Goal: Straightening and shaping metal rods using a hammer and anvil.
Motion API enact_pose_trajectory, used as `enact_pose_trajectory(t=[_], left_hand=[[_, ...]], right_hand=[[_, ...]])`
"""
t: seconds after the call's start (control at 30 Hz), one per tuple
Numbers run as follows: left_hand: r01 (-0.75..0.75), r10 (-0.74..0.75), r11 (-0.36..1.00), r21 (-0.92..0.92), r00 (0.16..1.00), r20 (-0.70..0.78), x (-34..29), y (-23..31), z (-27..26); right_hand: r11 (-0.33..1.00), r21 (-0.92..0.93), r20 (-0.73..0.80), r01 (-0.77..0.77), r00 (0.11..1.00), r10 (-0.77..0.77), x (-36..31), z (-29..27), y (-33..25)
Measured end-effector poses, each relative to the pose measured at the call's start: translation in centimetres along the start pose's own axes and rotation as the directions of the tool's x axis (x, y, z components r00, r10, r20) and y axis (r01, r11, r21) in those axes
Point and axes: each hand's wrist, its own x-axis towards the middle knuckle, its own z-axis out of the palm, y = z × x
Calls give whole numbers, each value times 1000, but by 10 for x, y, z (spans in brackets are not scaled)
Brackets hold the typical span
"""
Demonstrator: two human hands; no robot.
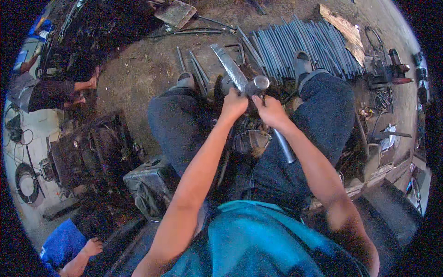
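Between my knees, my left hand [234, 106] is closed round the near end of a long, flat metal blade [229, 67]. The blade is silvery with a dimpled surface, and it points away and to the left. My right hand [272, 112] grips a hammer [261, 83] high on its handle, close to the head. The hammer's rounded metal face is turned upward beside the blade's near end, and its pale metal handle runs back below my right wrist. Whether the head touches the blade I cannot tell. My fingers hide the blade's held end.
Many grey metal rods [300, 48] lie beyond my right foot, with a wooden board [342, 30] on them. A shovel [177, 15] is at the far left. A dark metal box [150, 182] stands left of my leg. Other people's hands [92, 247] show on the left.
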Motion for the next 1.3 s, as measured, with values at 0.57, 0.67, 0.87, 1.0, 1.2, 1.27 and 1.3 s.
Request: enact_pose_trajectory(t=[0.57, 0.67, 0.87, 1.0, 1.2, 1.27, 1.3], left_hand=[[19, -41, 993, 117, 981, 189, -32, 17, 1], [-39, 8, 981, 192, 987, 162, -36, 18, -2], [-45, 29, 984, 173, 995, 95, -34, 6, 8], [-18, -41, 970, 244, 971, 236, -33, 13, -4], [8, -63, 973, 229, 970, 234, -34, 21, -5], [16, -39, 987, 159, 989, 146, -39, 20, 2], [12, -17, 996, 91, 998, 55, -39, 17, 8]], right_hand=[[976, 151, -148, 156, 980, -133, -4, -13, -2], [971, 53, -159, 233, 962, -222, -4, -9, -5], [996, -46, -33, 76, 996, -77, 0, -3, -10], [1000, 1, -12, 20, 1000, -20, -9, -17, -29], [829, -228, -219, 511, 803, -555, -11, -18, -28], [948, -156, -181, 277, 935, -304, -10, -14, -20], [951, -184, -135, 249, 952, -276, 0, -12, -10]])
